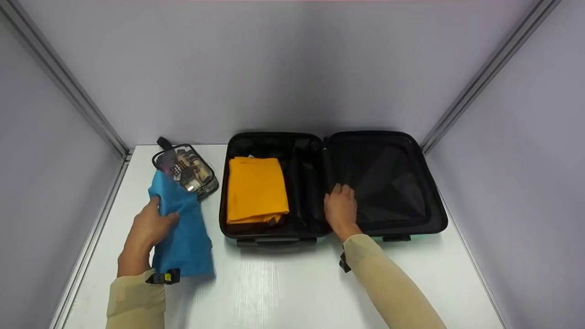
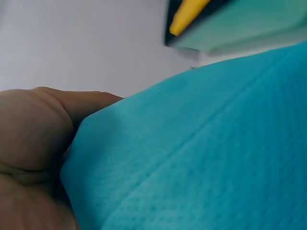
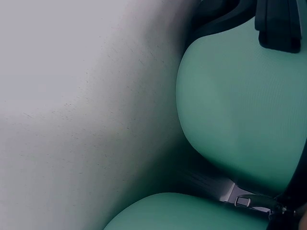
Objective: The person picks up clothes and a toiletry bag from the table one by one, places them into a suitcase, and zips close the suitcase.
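Note:
My left hand (image 1: 153,224) grips a blue cloth bag (image 1: 185,237), thumb on its upper face, and holds it at the left side of the table. Dimpled blue fabric with a seam fills much of the left wrist view, the base of the thumb beside it. An open suitcase (image 1: 320,228) lies at the centre, black inside and green outside. A folded yellow cloth bag (image 1: 256,189) sits in its left half. My right hand (image 1: 342,208) is at the inner edge of the right half, by the hinge; its fingertips' contact is unclear.
A clear black-edged toiletry pouch (image 1: 189,169) with small items in it lies behind the blue bag, partly covered by it. Pale walls enclose the white table (image 1: 256,292) at the back and both sides. The suitcase's carry handle (image 1: 276,242) faces the front.

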Tool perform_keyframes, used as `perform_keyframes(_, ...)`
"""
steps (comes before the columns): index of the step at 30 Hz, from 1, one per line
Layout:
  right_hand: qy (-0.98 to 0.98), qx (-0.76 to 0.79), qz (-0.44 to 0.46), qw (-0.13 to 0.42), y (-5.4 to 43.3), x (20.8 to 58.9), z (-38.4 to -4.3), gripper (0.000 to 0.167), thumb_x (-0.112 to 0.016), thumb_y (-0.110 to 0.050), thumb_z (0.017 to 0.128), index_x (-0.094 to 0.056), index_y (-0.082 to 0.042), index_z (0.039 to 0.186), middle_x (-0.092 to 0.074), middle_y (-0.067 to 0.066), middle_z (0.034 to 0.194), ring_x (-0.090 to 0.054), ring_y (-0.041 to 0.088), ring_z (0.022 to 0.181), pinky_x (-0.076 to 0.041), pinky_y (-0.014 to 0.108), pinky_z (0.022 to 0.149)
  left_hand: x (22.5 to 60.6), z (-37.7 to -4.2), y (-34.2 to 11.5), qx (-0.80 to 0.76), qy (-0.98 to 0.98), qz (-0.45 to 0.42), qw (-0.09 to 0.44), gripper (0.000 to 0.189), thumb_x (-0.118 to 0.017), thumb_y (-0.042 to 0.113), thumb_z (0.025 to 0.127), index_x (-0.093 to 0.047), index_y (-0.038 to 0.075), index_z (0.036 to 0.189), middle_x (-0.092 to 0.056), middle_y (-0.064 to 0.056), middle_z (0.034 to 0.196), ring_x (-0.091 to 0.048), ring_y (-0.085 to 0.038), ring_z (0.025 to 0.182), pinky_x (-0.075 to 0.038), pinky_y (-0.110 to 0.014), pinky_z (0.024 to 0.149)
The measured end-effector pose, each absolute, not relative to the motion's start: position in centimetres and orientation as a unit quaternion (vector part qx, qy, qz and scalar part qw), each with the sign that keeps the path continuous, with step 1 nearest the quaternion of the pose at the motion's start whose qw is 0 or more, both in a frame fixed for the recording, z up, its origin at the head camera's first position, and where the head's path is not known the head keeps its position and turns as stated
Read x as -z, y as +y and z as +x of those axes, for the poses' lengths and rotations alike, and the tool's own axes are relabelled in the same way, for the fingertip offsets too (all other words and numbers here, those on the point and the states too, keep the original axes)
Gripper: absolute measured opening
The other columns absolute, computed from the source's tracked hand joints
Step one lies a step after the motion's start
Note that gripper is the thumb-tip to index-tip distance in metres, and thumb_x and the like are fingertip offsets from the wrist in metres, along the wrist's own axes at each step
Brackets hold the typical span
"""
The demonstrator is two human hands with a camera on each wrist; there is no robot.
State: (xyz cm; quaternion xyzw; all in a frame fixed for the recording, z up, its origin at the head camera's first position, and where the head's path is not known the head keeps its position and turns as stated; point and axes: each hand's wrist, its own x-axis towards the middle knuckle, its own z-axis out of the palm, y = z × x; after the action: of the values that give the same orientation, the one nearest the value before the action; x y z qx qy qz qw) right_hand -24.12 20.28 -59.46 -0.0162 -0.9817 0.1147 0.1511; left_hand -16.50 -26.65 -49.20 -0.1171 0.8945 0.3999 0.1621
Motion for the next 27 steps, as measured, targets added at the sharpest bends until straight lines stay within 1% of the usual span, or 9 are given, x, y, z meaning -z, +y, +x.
perform_keyframes(2, -0.981, -0.117, -0.018, 0.153, 20.4, 59.4, -24.1, 0.04, -0.065, -0.022, 0.106, -0.061, 0.012, 0.127, -0.063, 0.027, 0.113, -0.061, 0.043, 0.103, -0.057, 0.054, 0.084, 47.9, -16.7, -26.1, -0.399, 0.898, -0.108, 0.153, 0.09, -0.053, 0.027, 0.107, 0.009, -0.007, 0.164, -0.01, -0.044, 0.165, -0.023, -0.067, 0.148, -0.031, -0.079, 0.112)
perform_keyframes(7, -0.981, -0.12, -0.02, 0.149, 20.5, 59.3, -24.1, 0.041, -0.065, -0.023, 0.106, -0.061, 0.012, 0.128, -0.062, 0.027, 0.113, -0.061, 0.043, 0.103, -0.057, 0.054, 0.084, 45.1, -17.6, -24.2, -0.392, 0.908, -0.082, 0.124, 0.085, -0.054, 0.024, 0.106, -0.002, -0.008, 0.165, -0.023, -0.045, 0.162, -0.034, -0.066, 0.144, -0.038, -0.078, 0.108)
perform_keyframes(11, -0.982, -0.116, -0.021, 0.149, 20.6, 59.2, -24.1, 0.042, -0.065, -0.024, 0.106, -0.061, 0.012, 0.129, -0.062, 0.028, 0.113, -0.06, 0.042, 0.102, -0.057, 0.053, 0.085, 43.5, -18.8, -22.5, -0.389, 0.914, -0.053, 0.1, 0.08, -0.055, 0.023, 0.105, -0.014, -0.009, 0.164, -0.034, -0.044, 0.157, -0.042, -0.063, 0.14, -0.042, -0.076, 0.107)
perform_keyframes(14, -0.982, -0.115, -0.021, 0.152, 20.6, 59.2, -24.1, 0.042, -0.065, -0.023, 0.105, -0.061, 0.012, 0.128, -0.062, 0.028, 0.113, -0.06, 0.043, 0.102, -0.057, 0.053, 0.085, 42.7, -19.8, -21.0, -0.39, 0.917, -0.032, 0.079, 0.072, -0.057, 0.022, 0.103, -0.027, -0.008, 0.161, -0.043, -0.041, 0.154, -0.048, -0.059, 0.137, -0.043, -0.073, 0.107)
perform_keyframes(18, -0.98, -0.118, -0.019, 0.162, 20.6, 59.3, -24.1, 0.04, -0.067, -0.022, 0.105, -0.061, 0.012, 0.125, -0.062, 0.027, 0.112, -0.06, 0.043, 0.102, -0.057, 0.053, 0.084, 41.9, -21.3, -18.5, -0.409, 0.911, -0.013, 0.053, 0.062, -0.059, 0.02, 0.102, -0.039, -0.005, 0.156, -0.05, -0.035, 0.152, -0.052, -0.053, 0.136, -0.044, -0.07, 0.11)
perform_keyframes(23, -0.979, -0.118, -0.018, 0.165, 20.6, 59.5, -24.2, 0.04, -0.067, -0.022, 0.104, -0.061, 0.012, 0.124, -0.062, 0.027, 0.11, -0.06, 0.043, 0.101, -0.057, 0.053, 0.084, 42.0, -23.4, -15.1, -0.438, 0.898, 0.005, 0.045, 0.058, -0.062, 0.017, 0.103, -0.045, -0.002, 0.154, -0.054, -0.031, 0.151, -0.055, -0.049, 0.136, -0.045, -0.065, 0.111)
perform_keyframes(27, -0.979, -0.118, -0.018, 0.164, 20.7, 59.5, -24.1, 0.04, -0.067, -0.022, 0.104, -0.062, 0.012, 0.124, -0.062, 0.027, 0.11, -0.06, 0.043, 0.101, -0.057, 0.053, 0.083, 42.7, -24.9, -12.6, -0.456, 0.888, 0.024, 0.061, 0.062, -0.064, 0.017, 0.102, -0.043, 0.001, 0.157, -0.053, -0.029, 0.152, -0.055, -0.047, 0.136, -0.045, -0.064, 0.112)
